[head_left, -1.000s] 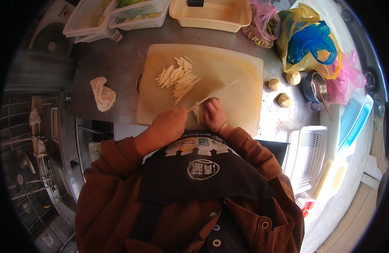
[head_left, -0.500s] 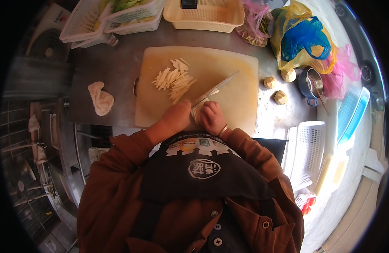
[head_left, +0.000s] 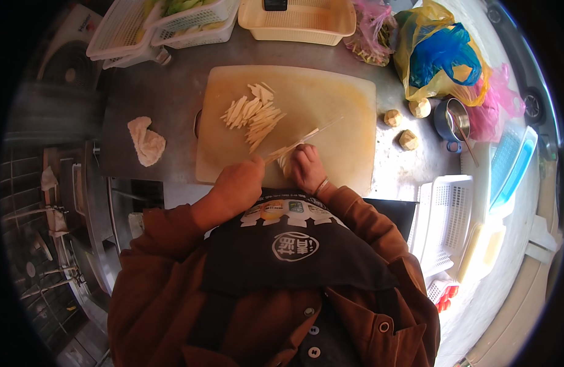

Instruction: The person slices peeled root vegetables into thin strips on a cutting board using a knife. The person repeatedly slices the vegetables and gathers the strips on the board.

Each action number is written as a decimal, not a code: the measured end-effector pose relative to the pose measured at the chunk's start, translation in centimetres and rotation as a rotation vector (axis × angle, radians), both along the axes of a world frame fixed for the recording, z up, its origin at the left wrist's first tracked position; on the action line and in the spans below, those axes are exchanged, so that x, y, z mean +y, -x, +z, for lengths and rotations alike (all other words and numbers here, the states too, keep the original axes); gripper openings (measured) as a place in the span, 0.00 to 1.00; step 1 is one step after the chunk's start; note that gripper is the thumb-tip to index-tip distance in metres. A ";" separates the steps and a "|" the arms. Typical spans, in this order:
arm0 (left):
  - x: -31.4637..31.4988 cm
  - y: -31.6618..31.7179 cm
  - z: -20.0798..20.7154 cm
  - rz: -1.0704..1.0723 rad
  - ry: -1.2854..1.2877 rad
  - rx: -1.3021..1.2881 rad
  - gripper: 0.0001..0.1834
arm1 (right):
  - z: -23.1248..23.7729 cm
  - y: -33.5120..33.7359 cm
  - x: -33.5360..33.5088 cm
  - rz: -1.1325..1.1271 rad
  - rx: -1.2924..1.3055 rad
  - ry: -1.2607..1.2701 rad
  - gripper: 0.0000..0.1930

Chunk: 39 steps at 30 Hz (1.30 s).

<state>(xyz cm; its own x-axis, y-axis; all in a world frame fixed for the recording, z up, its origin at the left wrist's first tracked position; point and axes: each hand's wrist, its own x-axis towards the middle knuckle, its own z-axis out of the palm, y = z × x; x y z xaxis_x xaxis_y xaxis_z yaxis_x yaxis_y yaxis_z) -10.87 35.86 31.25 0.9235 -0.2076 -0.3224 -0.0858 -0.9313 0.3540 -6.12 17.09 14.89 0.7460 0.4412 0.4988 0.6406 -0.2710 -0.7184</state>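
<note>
L hand [head_left: 239, 180] clenched on knife [head_left: 283, 151]; R hand [head_left: 308, 168] pins pale cut potato (prob.) [head_left: 284, 165] underneath, knife's near side. Likely firm, wet-slick; best gripped from above, well back from edge.

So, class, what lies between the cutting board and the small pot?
In the head view, three pale round vegetables lie between the cutting board and the small pot.
</note>
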 end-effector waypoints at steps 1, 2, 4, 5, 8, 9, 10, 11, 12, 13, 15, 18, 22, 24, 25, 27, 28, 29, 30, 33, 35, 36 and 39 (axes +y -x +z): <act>0.0 0.1 0.3 -0.003 -0.019 0.021 0.06 | 0.0 0.0 0.1 -0.006 -0.002 -0.001 0.11; 0.0 0.2 0.3 -0.008 -0.038 0.043 0.06 | -0.1 0.0 0.1 -0.016 -0.001 -0.003 0.11; 0.1 0.1 -0.3 -0.024 -0.029 0.052 0.05 | -0.2 0.0 0.1 -0.011 0.009 -0.004 0.11; 0.2 -0.1 -1.0 -0.034 -0.002 0.040 0.05 | -0.3 0.0 0.1 -0.014 0.018 -0.003 0.11; -0.2 -1.0 -3.8 -0.042 0.049 0.000 0.06 | -0.5 0.0 0.1 -0.012 0.044 0.007 0.11; -0.3 -1.3 -4.7 -0.039 0.050 0.007 0.07 | -0.5 0.0 0.1 -0.018 0.045 0.011 0.11; -0.4 -1.3 -5.3 -0.045 0.065 -0.033 0.07 | -0.6 0.0 0.0 -0.023 0.051 0.019 0.11; -0.4 -1.4 -5.8 -0.047 0.071 -0.048 0.07 | -0.7 0.0 0.1 -0.025 0.056 0.027 0.11; -0.4 -1.4 -6.2 -0.047 0.077 -0.064 0.08 | -0.7 0.0 0.1 -0.034 0.038 0.029 0.10; -0.3 -1.4 -6.5 -0.039 0.072 -0.062 0.08 | -0.8 0.0 0.1 -0.041 0.021 0.029 0.10; 0.0 -1.4 -6.7 -0.028 0.065 -0.062 0.09 | -0.8 0.1 0.2 -0.056 -0.010 0.014 0.10; 0.9 -1.6 -6.5 0.079 0.141 -0.116 0.10 | -0.6 0.2 0.2 -0.070 -0.050 -0.015 0.10; 1.5 -1.6 -5.2 0.115 0.186 -0.187 0.12 | -0.2 0.5 -0.3 -0.075 -0.081 -0.017 0.10; 1.5 -0.8 -3.9 0.139 0.141 -0.170 0.11 | 0.0 0.7 -0.4 -0.054 -0.088 -0.006 0.10; 1.4 -0.5 -3.2 0.122 0.120 -0.136 0.10 | 0.1 0.8 -0.5 -0.029 -0.087 0.011 0.11; 0.8 0.1 -1.9 0.079 0.098 -0.133 0.09 | 0.2 0.9 -0.4 -0.001 -0.067 0.036 0.12; 0.5 0.4 -1.3 0.052 0.062 -0.089 0.09 | 0.2 0.9 -0.3 -0.001 -0.046 0.043 0.12; 0.3 0.7 -0.8 0.021 0.036 -0.066 0.09 | 0.2 1.0 -0.2 0.002 -0.016 0.056 0.12; 0.0 0.9 -0.4 -0.011 0.010 -0.042 0.09 | 0.2 1.0 -0.1 -0.004 -0.023 0.052 0.13; -0.7 1.2 0.2 -0.060 -0.066 0.005 0.06 | 0.2 1.0 0.1 -0.021 -0.012 0.052 0.14; -0.9 1.1 0.1 -0.073 -0.047 -0.027 0.05 | 0.2 0.9 0.3 -0.037 -0.012 0.035 0.14; -0.9 1.0 -0.1 -0.077 -0.038 -0.038 0.05 | 0.2 0.9 0.3 -0.037 -0.012 0.035 0.14; -0.7 0.6 -1.3 -0.056 -0.025 0.038 0.06 | 0.2 0.9 0.4 -0.035 -0.007 0.016 0.15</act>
